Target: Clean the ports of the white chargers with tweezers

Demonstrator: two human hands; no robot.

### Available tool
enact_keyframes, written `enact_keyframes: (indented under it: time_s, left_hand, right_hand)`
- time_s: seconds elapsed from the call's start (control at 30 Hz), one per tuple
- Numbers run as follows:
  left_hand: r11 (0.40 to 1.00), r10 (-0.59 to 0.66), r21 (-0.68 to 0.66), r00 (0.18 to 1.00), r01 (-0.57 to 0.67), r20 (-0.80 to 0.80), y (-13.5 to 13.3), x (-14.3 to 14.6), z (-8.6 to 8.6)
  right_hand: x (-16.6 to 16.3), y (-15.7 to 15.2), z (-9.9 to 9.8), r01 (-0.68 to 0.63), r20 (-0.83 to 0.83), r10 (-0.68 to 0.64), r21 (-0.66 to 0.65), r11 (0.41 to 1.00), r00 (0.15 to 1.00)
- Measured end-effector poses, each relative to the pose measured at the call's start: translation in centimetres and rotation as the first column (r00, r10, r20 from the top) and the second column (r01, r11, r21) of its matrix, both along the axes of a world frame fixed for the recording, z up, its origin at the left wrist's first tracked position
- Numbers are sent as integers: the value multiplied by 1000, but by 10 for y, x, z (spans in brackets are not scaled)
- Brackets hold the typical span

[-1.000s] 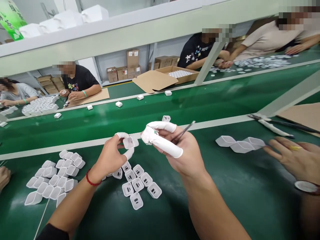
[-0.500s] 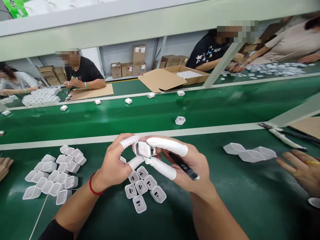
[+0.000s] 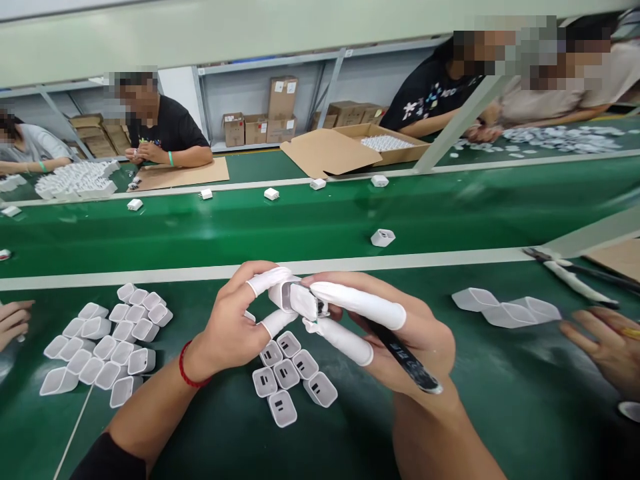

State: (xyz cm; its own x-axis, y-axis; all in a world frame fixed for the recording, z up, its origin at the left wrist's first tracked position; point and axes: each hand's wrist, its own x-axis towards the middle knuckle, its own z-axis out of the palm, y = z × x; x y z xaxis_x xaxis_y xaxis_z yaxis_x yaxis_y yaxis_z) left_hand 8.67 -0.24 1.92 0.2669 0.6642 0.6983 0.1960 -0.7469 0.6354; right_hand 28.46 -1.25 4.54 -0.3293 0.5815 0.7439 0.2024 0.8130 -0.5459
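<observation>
My left hand (image 3: 225, 327), with white covers on thumb and forefinger, grips a white plastic charger housing (image 3: 279, 295) whose mouth faces right. Between the covered fingers of my right hand (image 3: 425, 333) is a charger circuit block (image 3: 304, 302) with a white face, its left end close to that mouth; I cannot tell whether it touches. A slim black tool with pale lettering (image 3: 410, 363) lies in the same palm, its tip hidden. Under my hands stand several open housings with dark slots (image 3: 286, 375). Further left, more frosted housings (image 3: 107, 350) are grouped on the green bench.
Beyond a pale rail runs a green belt (image 3: 250, 230) carrying spaced white chargers (image 3: 383, 237). Pliers (image 3: 570, 277) and frosted housings (image 3: 505, 312) are to the right, near a co-worker's hand (image 3: 607, 350). Another person's hand (image 3: 14, 323) is at the left edge. Co-workers sit opposite.
My right hand has shifted right and slightly down, drawing the circuit block away from the housing, so more of the housing's mouth shows. The view has tilted a little, and the belt chargers appear further right.
</observation>
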Motion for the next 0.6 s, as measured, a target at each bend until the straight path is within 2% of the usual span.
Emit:
enact_keyframes:
  time_s: [0.3,0.5,0.6]
  left_hand:
    - [999,32,38,999,-31,-33,1,-1,-2]
    - [999,14,45,1000,-13,-22,3,0,-3]
    - [999,12,38,1000,-11,-23,3,1,-3]
  right_hand:
    - [1,2,-4,28,31,-29,23,999,999]
    - [2,4,-6,-18,23,17,40,999,1000]
    - [1,3,-6,7,25,-8,29,1000,1000]
